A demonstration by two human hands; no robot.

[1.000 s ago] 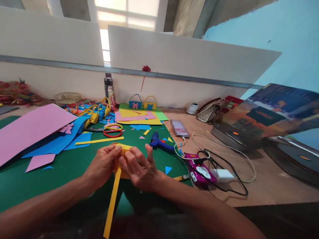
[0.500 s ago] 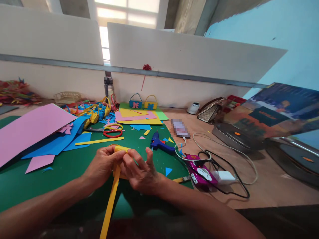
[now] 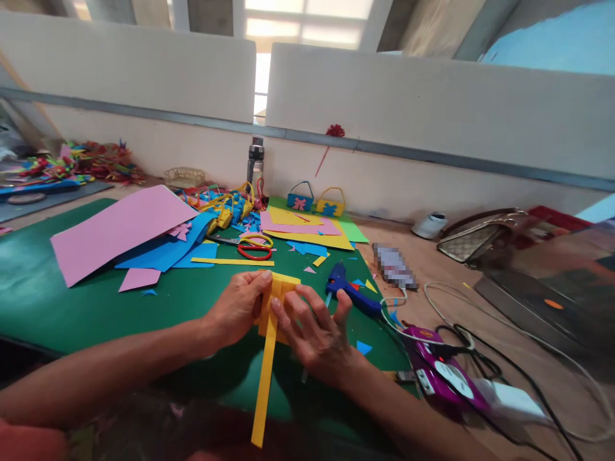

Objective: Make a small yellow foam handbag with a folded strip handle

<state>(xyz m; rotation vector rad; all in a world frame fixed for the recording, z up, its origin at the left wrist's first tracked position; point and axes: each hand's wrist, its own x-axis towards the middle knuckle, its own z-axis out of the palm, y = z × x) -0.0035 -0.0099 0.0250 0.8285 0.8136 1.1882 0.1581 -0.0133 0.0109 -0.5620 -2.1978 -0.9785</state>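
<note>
A folded yellow craft-sheet piece (image 3: 287, 282) is held up between my two hands over the green mat (image 3: 158, 320). My left hand (image 3: 235, 306) pinches its left side, thumb near the top edge. My right hand (image 3: 317, 330) grips the right side, its fingertips against the front and one finger raised. From the piece a long yellow strip (image 3: 264, 390) hangs down, its upper end by my right fingertips. Whether the strip is fixed there I cannot tell. A blue glue gun (image 3: 353, 291) lies just right of my right hand. Scissors (image 3: 254, 247) with red and yellow handles lie beyond the hands.
Pink sheets (image 3: 125, 230) and blue sheets (image 3: 166, 246) lie left. Two small bags, blue (image 3: 300, 202) and yellow (image 3: 330, 206), stand at the back. On the right are a phone (image 3: 396, 266), a purple power strip (image 3: 446, 371) and loose cables. A craft knife (image 3: 403, 376) lies near my right forearm.
The view has swung left, so things appear further right. The yellow piece has been turned so more of its flat face shows, and my hands have moved slightly apart on it.
</note>
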